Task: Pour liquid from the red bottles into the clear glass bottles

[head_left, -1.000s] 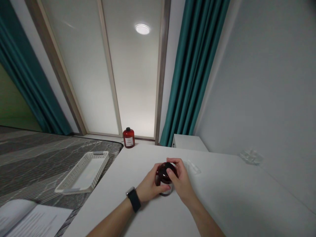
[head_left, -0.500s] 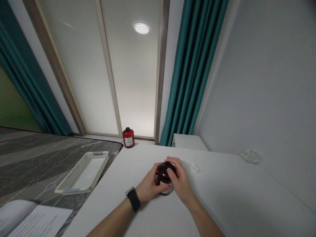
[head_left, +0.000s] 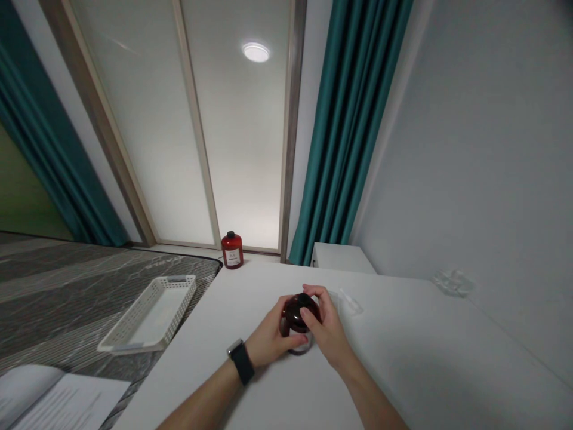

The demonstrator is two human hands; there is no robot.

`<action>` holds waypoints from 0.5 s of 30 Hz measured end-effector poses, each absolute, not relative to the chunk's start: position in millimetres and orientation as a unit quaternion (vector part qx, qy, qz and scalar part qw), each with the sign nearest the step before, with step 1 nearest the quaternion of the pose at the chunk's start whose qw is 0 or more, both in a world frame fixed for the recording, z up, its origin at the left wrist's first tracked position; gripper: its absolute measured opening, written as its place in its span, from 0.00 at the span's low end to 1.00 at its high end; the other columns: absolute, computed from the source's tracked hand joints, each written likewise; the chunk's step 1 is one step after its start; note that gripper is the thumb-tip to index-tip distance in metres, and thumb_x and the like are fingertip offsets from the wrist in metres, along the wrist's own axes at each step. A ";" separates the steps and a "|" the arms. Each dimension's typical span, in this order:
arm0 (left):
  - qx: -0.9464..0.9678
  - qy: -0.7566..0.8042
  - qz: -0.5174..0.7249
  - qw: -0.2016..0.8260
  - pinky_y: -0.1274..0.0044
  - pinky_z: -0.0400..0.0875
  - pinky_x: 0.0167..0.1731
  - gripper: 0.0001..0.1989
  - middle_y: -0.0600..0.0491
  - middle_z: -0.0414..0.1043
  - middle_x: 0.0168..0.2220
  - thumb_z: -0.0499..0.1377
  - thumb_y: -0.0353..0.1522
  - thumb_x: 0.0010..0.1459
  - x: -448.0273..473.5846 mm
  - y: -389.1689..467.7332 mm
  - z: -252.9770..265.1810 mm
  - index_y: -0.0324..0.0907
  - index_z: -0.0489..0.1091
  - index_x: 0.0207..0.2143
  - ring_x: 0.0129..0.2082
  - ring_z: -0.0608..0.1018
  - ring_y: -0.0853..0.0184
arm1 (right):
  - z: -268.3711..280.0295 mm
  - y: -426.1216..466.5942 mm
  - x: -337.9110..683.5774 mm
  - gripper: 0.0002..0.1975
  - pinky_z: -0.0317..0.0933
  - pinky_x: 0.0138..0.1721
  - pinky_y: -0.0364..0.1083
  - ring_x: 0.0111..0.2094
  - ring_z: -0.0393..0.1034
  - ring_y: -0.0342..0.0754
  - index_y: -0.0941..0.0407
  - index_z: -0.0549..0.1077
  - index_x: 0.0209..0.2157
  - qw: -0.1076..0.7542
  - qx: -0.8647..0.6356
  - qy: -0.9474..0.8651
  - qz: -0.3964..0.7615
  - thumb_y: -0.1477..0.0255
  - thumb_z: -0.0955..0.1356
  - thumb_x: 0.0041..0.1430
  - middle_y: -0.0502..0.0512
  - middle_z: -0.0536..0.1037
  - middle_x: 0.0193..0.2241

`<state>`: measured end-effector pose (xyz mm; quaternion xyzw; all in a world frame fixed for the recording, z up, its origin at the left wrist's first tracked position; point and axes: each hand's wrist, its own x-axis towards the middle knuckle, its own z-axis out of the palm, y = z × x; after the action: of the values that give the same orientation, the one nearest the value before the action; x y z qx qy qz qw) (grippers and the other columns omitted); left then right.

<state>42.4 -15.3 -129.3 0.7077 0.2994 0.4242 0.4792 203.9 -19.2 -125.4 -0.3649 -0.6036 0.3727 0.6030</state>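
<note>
A glossy dark red-brown bottle [head_left: 293, 313] with a pale label stands on the white table, between both my hands. My left hand [head_left: 272, 340], with a black watch on its wrist, is wrapped around the lower left side, its thumb across the label. Against the bottle's right shoulder rests the thumb of my right hand [head_left: 329, 328], while its fingers curl behind the dark top. Whether that top is a cap or an open neck is too dark to tell. A translucent plastic piece [head_left: 351, 301] lies just beyond my right hand.
At the table's [head_left: 430, 358] far left corner stands a red bottle [head_left: 231, 251] with a black cap. Crumpled clear plastic [head_left: 453, 282] lies by the wall. To the left, a white basket [head_left: 168, 316] and an open book [head_left: 74, 400] rest on a dark marbled surface [head_left: 89, 286].
Both hands keep their hold on the bottle; my right thumb has shifted very slightly left. The whole view has drifted a little.
</note>
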 end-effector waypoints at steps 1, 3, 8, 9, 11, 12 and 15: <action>0.707 0.300 0.426 0.478 0.62 0.63 0.57 0.33 0.46 0.69 0.55 0.67 0.26 0.49 42.2 -15.1 -129.3 0.41 0.60 0.57 0.54 0.71 0.55 | -124.7 -19.3 204.7 0.13 0.61 0.57 0.52 0.56 0.65 0.55 0.51 0.70 0.44 0.596 -0.362 -0.615 0.368 0.62 0.68 0.58 0.56 0.72 0.47; 0.707 0.299 0.427 0.477 0.62 0.62 0.58 0.34 0.46 0.69 0.55 0.68 0.26 0.48 42.0 -14.7 -129.3 0.41 0.60 0.57 0.55 0.71 0.55 | -122.8 -19.7 206.1 0.14 0.59 0.58 0.52 0.56 0.64 0.55 0.52 0.72 0.45 0.573 -0.356 -0.642 0.365 0.61 0.66 0.60 0.57 0.71 0.48; 0.707 0.296 0.426 0.480 0.63 0.63 0.57 0.34 0.46 0.69 0.54 0.67 0.26 0.49 42.9 -14.4 -131.1 0.41 0.59 0.57 0.54 0.71 0.55 | -121.1 -20.0 206.9 0.17 0.63 0.54 0.52 0.52 0.67 0.54 0.51 0.68 0.47 0.581 -0.358 -0.616 0.393 0.60 0.68 0.58 0.56 0.71 0.47; 0.708 0.296 0.426 0.480 0.63 0.63 0.57 0.34 0.46 0.68 0.54 0.67 0.26 0.49 43.1 -14.4 -132.2 0.41 0.59 0.57 0.54 0.71 0.55 | -121.3 -19.6 207.2 0.15 0.62 0.55 0.52 0.54 0.66 0.54 0.51 0.69 0.45 0.583 -0.357 -0.618 0.388 0.60 0.68 0.58 0.56 0.71 0.46; 0.712 0.297 0.429 0.470 0.63 0.63 0.57 0.34 0.45 0.67 0.55 0.68 0.27 0.49 42.7 -14.3 -134.7 0.41 0.58 0.57 0.55 0.70 0.55 | -122.0 -18.6 208.2 0.14 0.62 0.55 0.52 0.56 0.64 0.55 0.51 0.71 0.44 0.575 -0.354 -0.635 0.375 0.60 0.67 0.59 0.57 0.70 0.47; 0.717 0.298 0.432 0.458 0.62 0.62 0.57 0.36 0.44 0.66 0.55 0.69 0.28 0.48 42.0 -14.2 -135.9 0.41 0.57 0.58 0.55 0.70 0.54 | -122.6 -18.0 208.8 0.14 0.63 0.54 0.51 0.56 0.64 0.55 0.51 0.71 0.45 0.571 -0.354 -0.640 0.372 0.61 0.67 0.60 0.57 0.69 0.48; 0.742 0.310 0.465 0.371 0.61 0.61 0.57 0.40 0.43 0.63 0.56 0.70 0.31 0.46 37.8 -13.8 -136.6 0.41 0.55 0.59 0.56 0.67 0.52 | -125.5 -16.5 209.9 0.15 0.65 0.52 0.51 0.53 0.66 0.54 0.50 0.69 0.48 0.576 -0.362 -0.637 0.361 0.63 0.68 0.59 0.57 0.68 0.49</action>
<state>37.8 -13.8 -136.6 0.7416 0.3096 0.4652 0.3713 209.9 -16.5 -125.5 -0.3624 -0.6375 0.3613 0.5760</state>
